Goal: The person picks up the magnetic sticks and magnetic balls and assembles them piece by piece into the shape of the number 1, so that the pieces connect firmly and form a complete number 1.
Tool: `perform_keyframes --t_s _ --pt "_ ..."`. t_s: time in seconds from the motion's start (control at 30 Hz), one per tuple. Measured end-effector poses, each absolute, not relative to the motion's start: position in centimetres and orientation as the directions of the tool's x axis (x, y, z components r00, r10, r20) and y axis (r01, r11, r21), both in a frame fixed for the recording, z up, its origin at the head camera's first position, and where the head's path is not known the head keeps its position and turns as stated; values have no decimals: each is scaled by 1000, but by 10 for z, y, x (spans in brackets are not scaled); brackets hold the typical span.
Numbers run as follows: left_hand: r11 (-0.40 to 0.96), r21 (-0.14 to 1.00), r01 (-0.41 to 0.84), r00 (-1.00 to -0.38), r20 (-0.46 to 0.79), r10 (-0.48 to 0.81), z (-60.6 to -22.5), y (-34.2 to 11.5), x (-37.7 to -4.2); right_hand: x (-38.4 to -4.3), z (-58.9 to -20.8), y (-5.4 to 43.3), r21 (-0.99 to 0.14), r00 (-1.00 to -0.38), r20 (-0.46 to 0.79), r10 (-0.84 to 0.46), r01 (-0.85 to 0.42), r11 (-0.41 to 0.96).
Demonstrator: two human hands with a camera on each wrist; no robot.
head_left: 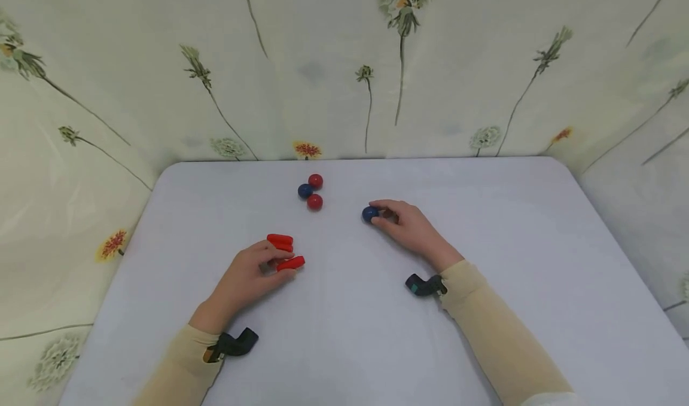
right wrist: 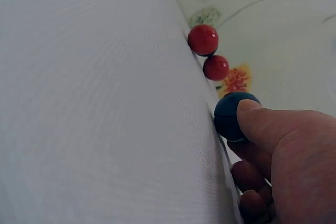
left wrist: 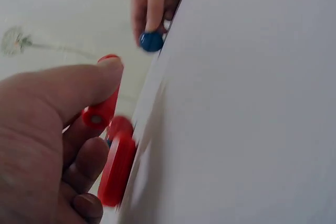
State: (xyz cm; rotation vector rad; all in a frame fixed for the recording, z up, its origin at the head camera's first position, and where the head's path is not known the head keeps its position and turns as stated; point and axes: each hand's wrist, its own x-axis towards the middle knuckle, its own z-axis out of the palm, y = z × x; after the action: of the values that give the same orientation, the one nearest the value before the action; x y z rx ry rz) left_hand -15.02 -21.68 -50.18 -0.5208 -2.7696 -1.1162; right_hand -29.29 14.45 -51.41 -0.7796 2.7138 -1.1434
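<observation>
Resting on the white desk [head_left: 484,226], the left hand [head_left: 244,280] has its fingers curled round a red peg [head_left: 291,263], thumb and fingertips pinching it low against the cloth. Two more red pegs [head_left: 280,242] lie side by side just beyond those fingers, touching each other. From the left wrist view the thumb presses along one peg while another sits under the curled fingers, blurred.

Over on the other side, the right hand [head_left: 406,225] pinches a blue ball [head_left: 369,214] at its fingertips, ball down on the desk, thumb on top as the right wrist view shows plainly. Farther back, near the middle of the desk, sits a tight cluster: a red ball [head_left: 315,181], a second red ball [head_left: 314,202] and a dark blue ball [head_left: 304,191], all touching or nearly so. That cluster lies well apart from both hands. Behind the desk hangs a flowered cloth [head_left: 344,65].
</observation>
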Motion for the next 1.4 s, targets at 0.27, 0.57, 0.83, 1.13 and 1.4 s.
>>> perform_keyframes --t_s 0.27,0.57,0.83,1.13,1.4 --pt "639 669 379 -926 273 262 -500 -184 -150 -292 -512 145 -692 -858 111 -502 -430 580" --pt "654 676 339 -941 259 219 -493 -161 -156 -291 -512 145 -691 -849 122 -514 -444 571" --pt "652 707 274 -961 184 205 -496 -139 -166 -290 -509 144 -696 -853 103 -512 -429 575" --pt "646 717 261 -965 197 171 -500 -114 -178 -291 -512 145 -695 -853 118 -509 -437 571" --pt "641 728 241 -970 189 150 -503 -96 -193 -294 -514 147 -703 -843 132 -521 -450 551"
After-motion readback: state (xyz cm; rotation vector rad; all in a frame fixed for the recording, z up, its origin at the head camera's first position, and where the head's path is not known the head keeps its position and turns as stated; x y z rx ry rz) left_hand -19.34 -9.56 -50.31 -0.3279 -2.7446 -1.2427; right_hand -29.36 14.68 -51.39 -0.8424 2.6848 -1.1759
